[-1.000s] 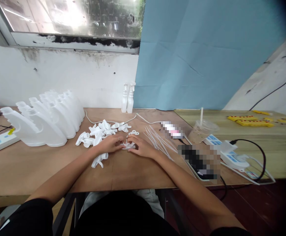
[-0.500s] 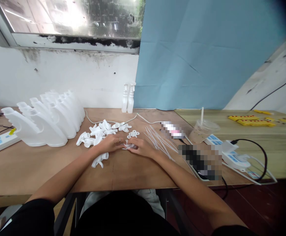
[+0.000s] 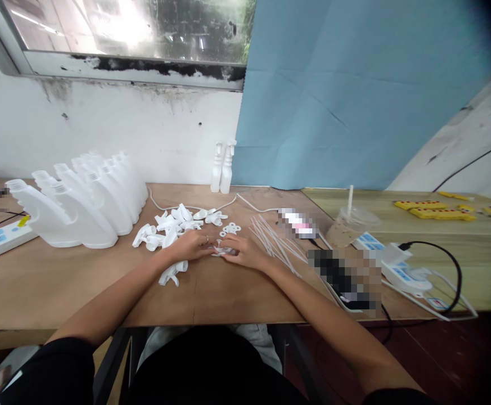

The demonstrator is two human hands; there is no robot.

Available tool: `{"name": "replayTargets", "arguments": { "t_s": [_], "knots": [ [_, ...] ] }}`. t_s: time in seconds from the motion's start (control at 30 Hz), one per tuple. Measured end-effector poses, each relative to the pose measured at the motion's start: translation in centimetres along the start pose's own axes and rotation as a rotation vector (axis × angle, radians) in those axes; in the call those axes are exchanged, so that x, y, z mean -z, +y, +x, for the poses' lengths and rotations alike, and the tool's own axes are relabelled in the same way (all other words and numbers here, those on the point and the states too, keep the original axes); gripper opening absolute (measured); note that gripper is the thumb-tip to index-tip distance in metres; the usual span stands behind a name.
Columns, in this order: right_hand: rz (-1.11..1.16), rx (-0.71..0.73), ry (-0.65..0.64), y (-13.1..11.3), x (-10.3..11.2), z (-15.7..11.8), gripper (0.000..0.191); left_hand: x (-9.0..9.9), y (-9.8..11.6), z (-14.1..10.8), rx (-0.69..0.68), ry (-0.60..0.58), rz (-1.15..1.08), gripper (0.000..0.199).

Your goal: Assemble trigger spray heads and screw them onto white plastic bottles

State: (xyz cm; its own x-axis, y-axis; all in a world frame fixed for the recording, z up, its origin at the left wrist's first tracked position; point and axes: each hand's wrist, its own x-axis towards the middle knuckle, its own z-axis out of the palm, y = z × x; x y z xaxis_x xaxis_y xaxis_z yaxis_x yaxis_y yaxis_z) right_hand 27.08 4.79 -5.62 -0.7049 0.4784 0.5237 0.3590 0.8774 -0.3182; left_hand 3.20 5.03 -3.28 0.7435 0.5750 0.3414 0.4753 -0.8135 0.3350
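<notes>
Both my left hand [image 3: 192,245] and my right hand [image 3: 245,251] are closed around a small clear and whitish piece [image 3: 223,249] between them, low over the table. Fingers cover much of it, and its shape is hard to make out. Behind my right hand lie several small white rings [image 3: 230,228]. White spray heads [image 3: 173,223] are heaped beside and behind my left hand, and another group [image 3: 173,273] rests just in front of it. Thin white tubes [image 3: 273,242] lie loose to the right of my right hand.
White bottles [image 3: 89,219] stand in rows at the left. Two assembled spray bottles [image 3: 226,171] stand by the wall. A plastic cup with a straw [image 3: 348,225], power strips [image 3: 397,267], cables and blurred devices occupy the right side.
The view has shifted slightly. Both hands remain together at the same place, with only small finger movement around the piece.
</notes>
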Motion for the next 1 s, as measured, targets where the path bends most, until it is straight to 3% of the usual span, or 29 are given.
{"name": "replayTargets", "arguments": {
  "t_s": [0.13, 0.2, 0.3, 0.43, 0.53, 0.63, 0.73, 0.87, 1.0],
  "knots": [
    [0.038, -0.021, -0.014, -0.2, 0.4, 0.0, 0.023, 0.0, 0.2, 0.0, 0.035, -0.022, 0.030, 0.024],
    [0.089, -0.050, -0.013, -0.2, 1.0, 0.0, 0.033, 0.0, 0.4, 0.0, 0.105, -0.050, 0.021, 0.028],
    [0.106, -0.166, 0.084, 0.3, 2.8, 0.1, 0.044, 0.2, 0.7, 0.1, 0.184, -0.081, 0.001, 0.035],
    [-0.227, -0.421, 0.200, 2.4, 6.4, -0.7, 0.023, 0.2, 1.0, 0.3, 0.138, -0.084, 0.001, 0.031],
    [-0.411, -0.711, 0.069, 4.5, 8.5, -2.2, 0.016, 0.1, 1.3, 0.4, 0.130, -0.083, -0.010, 0.029],
    [-0.412, -0.864, -0.122, 6.1, 9.4, -3.7, 0.013, 0.1, 1.6, 0.5, 0.145, -0.084, 0.000, 0.028],
    [-0.404, -0.879, -0.198, 7.0, 9.1, -4.5, 0.015, 0.1, 1.7, 0.6, 0.149, -0.078, -0.008, 0.029],
    [-0.429, -0.864, -0.189, 7.0, 8.7, -4.5, 0.029, 0.0, 1.6, 0.5, 0.139, -0.079, -0.015, 0.028],
    [-0.320, -0.855, -0.025, 6.4, 9.1, -3.9, 0.022, -0.1, 1.5, 0.5, 0.134, -0.078, -0.014, 0.028]
  ]
}}
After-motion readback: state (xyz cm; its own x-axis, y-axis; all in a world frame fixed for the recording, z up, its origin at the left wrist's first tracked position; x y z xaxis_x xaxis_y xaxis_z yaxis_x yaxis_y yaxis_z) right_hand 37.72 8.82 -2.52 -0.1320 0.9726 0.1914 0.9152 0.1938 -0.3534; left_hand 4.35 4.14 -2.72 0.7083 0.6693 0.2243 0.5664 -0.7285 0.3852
